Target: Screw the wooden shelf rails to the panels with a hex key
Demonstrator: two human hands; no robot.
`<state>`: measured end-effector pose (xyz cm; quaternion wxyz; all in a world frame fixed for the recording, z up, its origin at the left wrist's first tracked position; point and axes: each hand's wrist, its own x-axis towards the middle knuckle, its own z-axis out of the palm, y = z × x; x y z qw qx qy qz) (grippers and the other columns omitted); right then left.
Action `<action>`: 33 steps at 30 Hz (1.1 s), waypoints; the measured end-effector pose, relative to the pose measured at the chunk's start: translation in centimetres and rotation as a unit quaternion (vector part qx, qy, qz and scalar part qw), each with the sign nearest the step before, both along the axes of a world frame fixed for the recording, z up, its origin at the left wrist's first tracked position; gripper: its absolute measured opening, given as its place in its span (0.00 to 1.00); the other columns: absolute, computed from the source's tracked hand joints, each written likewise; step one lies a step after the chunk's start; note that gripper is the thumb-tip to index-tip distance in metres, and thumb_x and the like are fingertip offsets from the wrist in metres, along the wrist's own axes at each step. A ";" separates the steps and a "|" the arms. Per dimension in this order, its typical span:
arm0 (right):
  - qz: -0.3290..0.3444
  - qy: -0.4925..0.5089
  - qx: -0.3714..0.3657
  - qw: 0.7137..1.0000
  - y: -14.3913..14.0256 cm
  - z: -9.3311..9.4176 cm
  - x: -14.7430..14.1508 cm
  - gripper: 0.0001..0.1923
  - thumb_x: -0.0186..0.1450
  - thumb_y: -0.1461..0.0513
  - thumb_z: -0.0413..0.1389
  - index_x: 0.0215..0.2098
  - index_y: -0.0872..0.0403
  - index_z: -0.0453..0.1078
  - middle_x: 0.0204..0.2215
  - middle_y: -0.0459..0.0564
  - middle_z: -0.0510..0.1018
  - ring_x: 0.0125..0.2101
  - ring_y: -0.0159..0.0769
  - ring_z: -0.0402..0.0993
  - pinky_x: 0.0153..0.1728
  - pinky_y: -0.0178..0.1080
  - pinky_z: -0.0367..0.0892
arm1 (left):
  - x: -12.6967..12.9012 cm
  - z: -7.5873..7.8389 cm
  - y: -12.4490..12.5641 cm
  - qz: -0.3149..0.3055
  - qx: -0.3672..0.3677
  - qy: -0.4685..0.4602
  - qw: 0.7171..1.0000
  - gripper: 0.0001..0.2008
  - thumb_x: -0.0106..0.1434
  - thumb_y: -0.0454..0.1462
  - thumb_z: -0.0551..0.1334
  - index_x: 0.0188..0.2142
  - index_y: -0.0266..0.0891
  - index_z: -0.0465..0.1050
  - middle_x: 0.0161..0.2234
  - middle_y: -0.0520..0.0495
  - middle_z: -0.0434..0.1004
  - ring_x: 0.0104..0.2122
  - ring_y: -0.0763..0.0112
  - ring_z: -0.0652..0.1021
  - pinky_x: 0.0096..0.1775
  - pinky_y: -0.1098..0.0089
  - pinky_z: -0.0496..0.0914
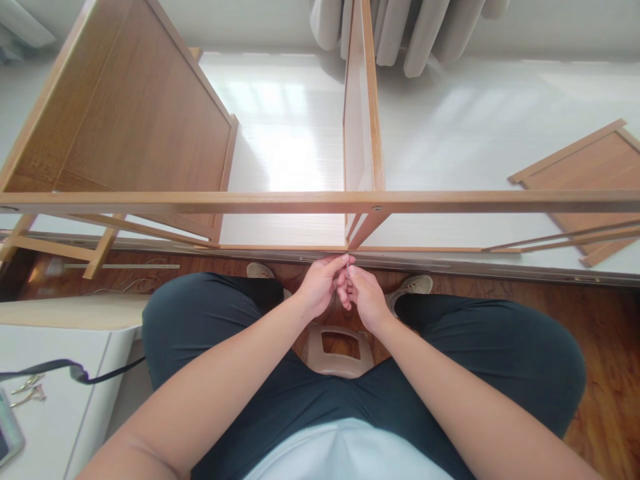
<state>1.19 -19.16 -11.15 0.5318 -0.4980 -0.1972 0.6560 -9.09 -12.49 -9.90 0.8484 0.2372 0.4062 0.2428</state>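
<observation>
My left hand and my right hand meet near the middle of the head view, fingertips pinched together. Between them shows a small, thin, greyish metal piece; its exact kind is too small to make out. Just beyond the fingers is the lower edge of a light-brown wooden frame, where an upright divider panel joins it. A long wooden rail crosses the view above my hands, with a round metal fitting in it.
A large wooden panel stands at the left, and a smaller panel lies at the right on the white surface. Grey curtains hang behind. A plastic stool is beneath me. Keys and a phone lie on a white cabinet.
</observation>
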 end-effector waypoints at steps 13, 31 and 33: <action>0.005 0.062 -0.013 0.998 0.1 0.1 -0.2 0.26 0.66 0.40 0.59 0.27 0.51 0.62 0.13 0.38 0.65 0.11 0.29 0.63 0.12 0.31 0.55 | 0.0 0.4 0.0 -0.003 -0.030 0.025 0.999 0.23 0.58 0.48 0.74 0.44 0.33 0.77 0.19 0.55 0.71 0.12 0.68 0.73 0.12 0.70 0.68; 0.003 0.060 -0.013 0.998 -0.1 0.1 -0.3 0.26 0.68 0.40 0.58 0.28 0.51 0.64 0.14 0.39 0.67 0.13 0.28 0.60 0.14 0.31 0.55 | 0.2 0.8 -0.4 -0.003 -0.013 0.041 0.999 0.29 0.56 0.51 0.74 0.48 0.33 0.77 0.17 0.59 0.67 0.10 0.70 0.70 0.12 0.69 0.69; 0.001 0.054 -0.010 0.998 -0.1 0.0 -0.4 0.25 0.68 0.41 0.58 0.28 0.51 0.65 0.14 0.39 0.67 0.13 0.27 0.60 0.14 0.31 0.56 | 0.2 0.8 -0.4 -0.001 -0.006 0.046 0.999 0.29 0.56 0.52 0.74 0.48 0.34 0.77 0.16 0.60 0.67 0.10 0.70 0.70 0.12 0.69 0.69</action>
